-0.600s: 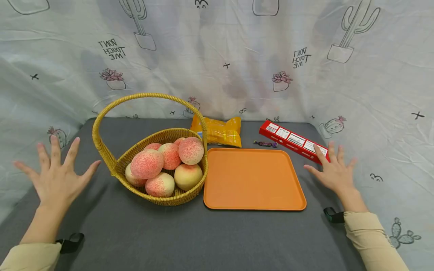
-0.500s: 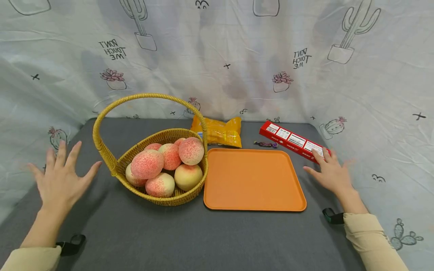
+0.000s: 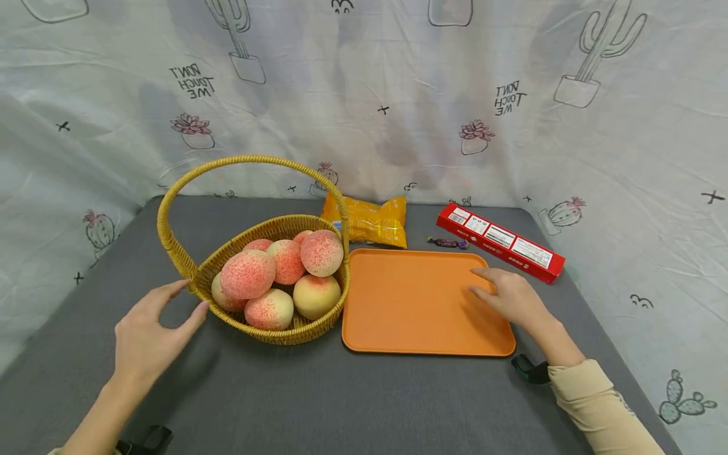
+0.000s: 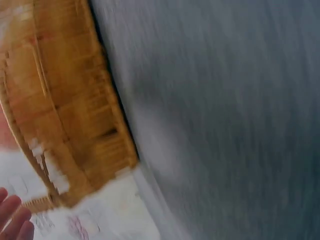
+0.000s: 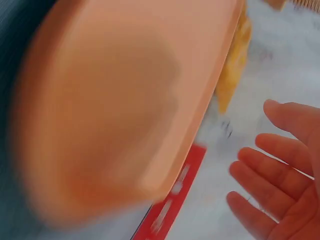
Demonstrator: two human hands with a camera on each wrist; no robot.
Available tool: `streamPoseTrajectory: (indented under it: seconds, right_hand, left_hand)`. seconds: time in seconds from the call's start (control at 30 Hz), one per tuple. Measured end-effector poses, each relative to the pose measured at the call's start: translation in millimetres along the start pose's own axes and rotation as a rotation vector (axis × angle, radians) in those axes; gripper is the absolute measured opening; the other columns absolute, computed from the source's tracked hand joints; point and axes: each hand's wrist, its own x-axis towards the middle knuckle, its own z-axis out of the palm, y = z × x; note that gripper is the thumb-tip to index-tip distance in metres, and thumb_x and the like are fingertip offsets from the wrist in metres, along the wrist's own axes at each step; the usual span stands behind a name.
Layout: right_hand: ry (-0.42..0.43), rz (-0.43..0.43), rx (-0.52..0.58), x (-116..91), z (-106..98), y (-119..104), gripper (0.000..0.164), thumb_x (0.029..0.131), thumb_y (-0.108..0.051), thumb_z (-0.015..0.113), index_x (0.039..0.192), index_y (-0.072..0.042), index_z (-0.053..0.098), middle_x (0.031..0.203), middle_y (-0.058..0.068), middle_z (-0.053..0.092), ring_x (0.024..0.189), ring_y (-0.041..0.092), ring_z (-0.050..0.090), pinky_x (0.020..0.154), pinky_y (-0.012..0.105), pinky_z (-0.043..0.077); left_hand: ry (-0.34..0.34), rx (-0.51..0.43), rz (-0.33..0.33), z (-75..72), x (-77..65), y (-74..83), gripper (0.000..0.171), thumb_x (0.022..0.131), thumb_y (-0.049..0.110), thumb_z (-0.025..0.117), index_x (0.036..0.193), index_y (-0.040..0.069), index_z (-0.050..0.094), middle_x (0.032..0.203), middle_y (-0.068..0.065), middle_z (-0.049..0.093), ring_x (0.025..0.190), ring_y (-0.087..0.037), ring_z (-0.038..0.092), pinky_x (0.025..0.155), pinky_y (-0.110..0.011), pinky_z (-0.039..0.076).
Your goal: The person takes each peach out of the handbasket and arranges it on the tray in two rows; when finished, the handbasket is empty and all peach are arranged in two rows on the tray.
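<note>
A woven yellow basket (image 3: 324,327) with a tall arched handle stands left of centre, heaped with several pink and cream peaches (image 3: 247,275). My left hand (image 3: 149,335) is at the basket's left side, fingers relaxed, with fingertips right by the foot of the handle. In the left wrist view, its fingertips (image 4: 16,220) show at the lower left edge beside the basket's wall (image 4: 75,110). Over the right part of an orange tray (image 3: 415,300) hovers my right hand (image 3: 514,300), its fingers loosely bent around nothing. The right wrist view shows that hand (image 5: 285,175) with fingers spread.
Behind the tray lie a yellow snack packet (image 3: 375,221), a small purple wrapped candy (image 3: 447,242) and a long red box (image 3: 500,242). The grey table (image 3: 318,404) ends at a patterned white curtain (image 3: 398,95) behind and at the sides.
Both hands have moved inward. The left went right to the basket's side; the right went left from the red box to over the tray. Their spread fingers have drawn closer together.
</note>
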Motion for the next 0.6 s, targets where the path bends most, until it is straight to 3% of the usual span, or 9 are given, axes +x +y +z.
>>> streamPoseTrajectory:
  seconds: [0.07, 0.13, 0.27, 0.43, 0.6]
  right_hand:
    - [0.06, -0.077, 0.011, 5, 6, -11, 0.038, 0.085, -0.013, 0.075, 0.117, 0.005, 0.067, 0.108, 0.022, 0.069, 0.074, 0.027, 0.063, 0.071, 0.047, 0.056]
    - [0.122, -0.146, 0.031, 11, 11, -22, 0.036, 0.083, -0.01, 0.076, 0.115, 0.004, 0.068, 0.107, 0.019, 0.07, 0.074, 0.028, 0.066, 0.066, 0.043, 0.055]
    - [0.197, -0.272, 0.1, 24, 19, -47, 0.035, 0.082, -0.009, 0.077, 0.113, 0.004, 0.069, 0.107, 0.018, 0.071, 0.088, 0.032, 0.068, 0.071, 0.043, 0.056]
    - [0.21, -0.323, 0.232, 32, 21, -78, 0.036, 0.082, -0.013, 0.078, 0.114, 0.001, 0.071, 0.109, 0.013, 0.071, 0.098, 0.03, 0.068, 0.081, 0.046, 0.055]
    - [0.125, -0.297, 0.373, 42, 14, -108, 0.039, 0.085, -0.017, 0.076, 0.121, -0.005, 0.069, 0.117, 0.01, 0.069, 0.101, 0.031, 0.068, 0.084, 0.046, 0.054]
  left_hand:
    - [-0.068, -0.025, -0.013, 3.9, -1.0, 5.6, 0.049, 0.076, 0.022, 0.08, 0.117, -0.002, 0.066, 0.112, -0.024, 0.065, 0.099, -0.041, 0.06, 0.076, -0.05, 0.045]
    - [-0.167, -0.024, -0.039, 6.8, -1.1, 9.3, 0.061, 0.077, 0.029, 0.081, 0.126, -0.002, 0.061, 0.123, -0.027, 0.06, 0.109, -0.046, 0.055, 0.081, -0.063, 0.042]
    - [-0.343, 0.004, -0.08, 10.9, -1.8, 11.5, 0.085, 0.079, 0.042, 0.078, 0.143, -0.004, 0.044, 0.141, -0.03, 0.044, 0.126, -0.051, 0.041, 0.087, -0.074, 0.034]
    - [-0.444, 0.001, -0.079, 15.6, -3.2, 12.0, 0.1, 0.082, 0.048, 0.074, 0.151, -0.005, 0.026, 0.153, -0.029, 0.027, 0.141, -0.046, 0.023, 0.098, -0.073, 0.027]
    - [-0.508, 0.007, -0.069, 17.8, -2.8, 14.1, 0.103, 0.088, 0.051, 0.067, 0.152, -0.007, 0.012, 0.155, -0.033, 0.013, 0.144, -0.045, 0.01, 0.112, -0.062, 0.014]
